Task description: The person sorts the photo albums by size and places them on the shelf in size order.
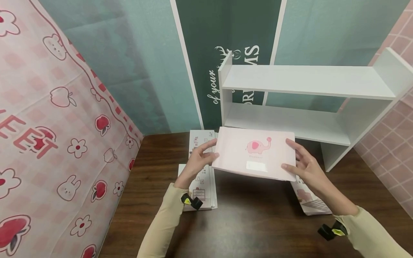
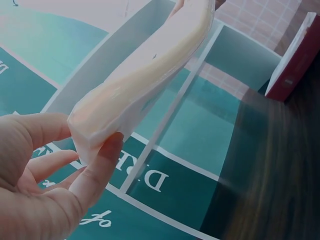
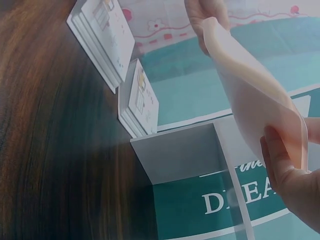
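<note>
A pale pink notebook (image 1: pixel 237 150) with a pink elephant on its cover hangs over the table between both hands, in front of the shelf. At its left edge the left hand (image 1: pixel 197 162) pinches it between thumb and fingers. On the opposite side, the right hand (image 1: pixel 304 163) grips the right edge, its thumb nearer the front. In the left wrist view the notebook (image 2: pixel 145 75) shows cream page edges and bends a little, with the left thumb (image 2: pixel 100 172) beneath. The right wrist view has the right fingers (image 3: pixel 277 155) against the underside.
A white two-tier shelf (image 1: pixel 306 80) stands at the back right. Two white printed stacks of books (image 1: pixel 201 138), (image 1: pixel 198 186) lie left on the dark wood table (image 1: pixel 251 222). Another printed book (image 1: pixel 309 200), red-sided in the left wrist view, lies by the right forearm. Pink patterned cloth (image 1: pixel 64 143) borders the left.
</note>
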The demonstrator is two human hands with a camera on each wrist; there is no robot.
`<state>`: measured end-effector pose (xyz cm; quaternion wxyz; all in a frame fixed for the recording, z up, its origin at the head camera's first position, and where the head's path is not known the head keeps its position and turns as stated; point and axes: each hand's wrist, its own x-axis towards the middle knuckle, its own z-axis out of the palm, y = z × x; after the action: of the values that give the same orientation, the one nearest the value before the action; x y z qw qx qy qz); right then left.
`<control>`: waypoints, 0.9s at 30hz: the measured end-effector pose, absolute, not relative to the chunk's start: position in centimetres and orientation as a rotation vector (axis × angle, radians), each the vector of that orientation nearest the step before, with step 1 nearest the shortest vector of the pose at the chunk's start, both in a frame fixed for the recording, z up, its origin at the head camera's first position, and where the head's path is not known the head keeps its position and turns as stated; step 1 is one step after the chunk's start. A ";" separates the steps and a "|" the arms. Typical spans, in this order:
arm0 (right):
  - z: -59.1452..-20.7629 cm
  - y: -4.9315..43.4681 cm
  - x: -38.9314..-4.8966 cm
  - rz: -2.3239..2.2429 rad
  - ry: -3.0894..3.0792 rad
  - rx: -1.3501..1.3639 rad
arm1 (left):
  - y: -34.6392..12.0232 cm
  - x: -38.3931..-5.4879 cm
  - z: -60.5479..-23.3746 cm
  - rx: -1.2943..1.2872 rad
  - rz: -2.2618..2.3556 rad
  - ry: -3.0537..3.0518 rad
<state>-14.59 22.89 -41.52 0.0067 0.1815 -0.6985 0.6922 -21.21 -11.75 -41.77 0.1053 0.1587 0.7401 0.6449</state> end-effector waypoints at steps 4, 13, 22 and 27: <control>-41.4 22.9 -14.8 2.193 -2.150 0.591 | -11.7 -20.9 -40.7 0.476 1.916 2.161; -41.3 22.7 -14.7 2.229 -2.113 0.588 | -11.6 -20.6 -39.6 0.490 1.904 2.172; -40.9 22.8 -14.7 2.288 -2.046 0.617 | -11.6 -21.5 -40.9 0.499 1.914 2.166; -40.8 22.9 -14.8 2.305 -2.034 0.607 | -11.5 -21.0 -39.3 0.533 1.918 2.146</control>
<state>-14.81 22.90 -40.79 0.0038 0.1937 -0.6491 0.7356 -20.98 -11.47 -39.33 0.1069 0.1811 0.7290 0.6515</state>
